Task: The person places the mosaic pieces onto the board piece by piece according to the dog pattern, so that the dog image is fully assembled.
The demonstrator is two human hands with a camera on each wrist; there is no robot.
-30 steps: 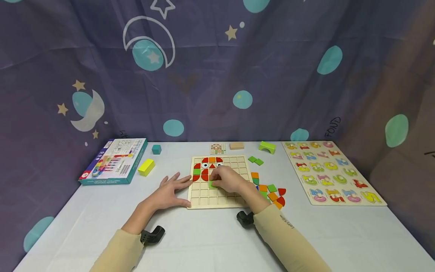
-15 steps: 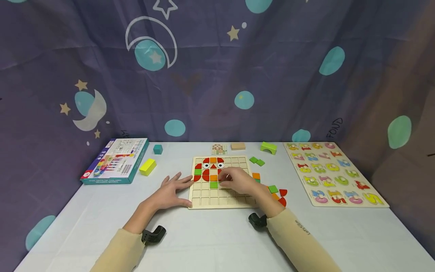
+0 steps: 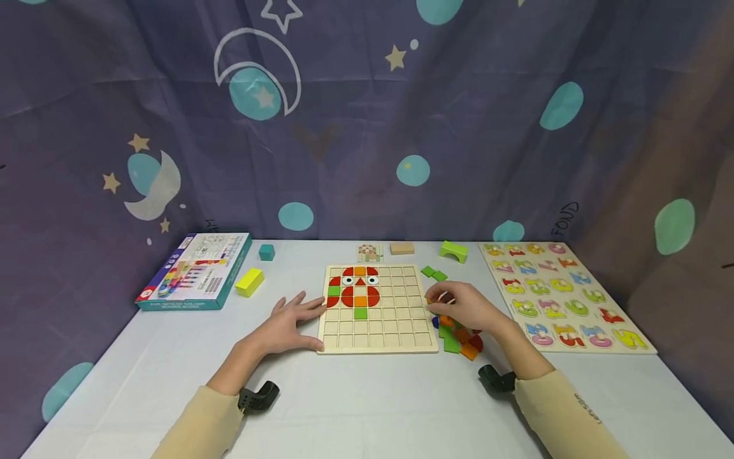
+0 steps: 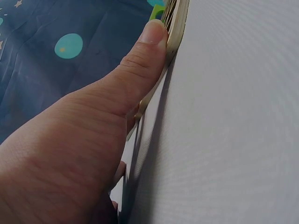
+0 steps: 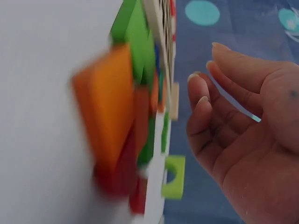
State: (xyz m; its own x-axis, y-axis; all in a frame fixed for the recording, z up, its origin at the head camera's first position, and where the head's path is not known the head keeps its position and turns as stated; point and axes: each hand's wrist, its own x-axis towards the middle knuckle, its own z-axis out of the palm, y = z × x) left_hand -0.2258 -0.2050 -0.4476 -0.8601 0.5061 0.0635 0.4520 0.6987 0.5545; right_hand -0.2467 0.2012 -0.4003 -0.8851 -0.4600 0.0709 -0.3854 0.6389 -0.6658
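A wooden grid board (image 3: pixel 395 325) lies on the white table. Red, orange and green pieces with two eye tiles (image 3: pixel 372 280) form a pattern at its upper left; a green square (image 3: pixel 360 313) sits lowest in it. My left hand (image 3: pixel 287 328) rests at the board's left side with fingers spread, and its thumb (image 4: pixel 145 51) touches the edge in the left wrist view. My right hand (image 3: pixel 470 307) is over the loose pieces (image 3: pixel 452 344) right of the board. Thumb and fingers are apart in the right wrist view, with nothing seen between them.
A boxed set (image 3: pixel 195 271) lies at the left, near a yellow block (image 3: pixel 249 282) and a teal cube (image 3: pixel 266 252). Behind the board are a pattern card (image 3: pixel 369 253), a wooden block (image 3: pixel 401 248) and a green arch (image 3: pixel 453 250). A number puzzle (image 3: pixel 516 328) lies at the right.
My right hand has moved right, off the board to the loose pieces. The green square and the red pieces beside the orange one are now uncovered. My left hand stays put.
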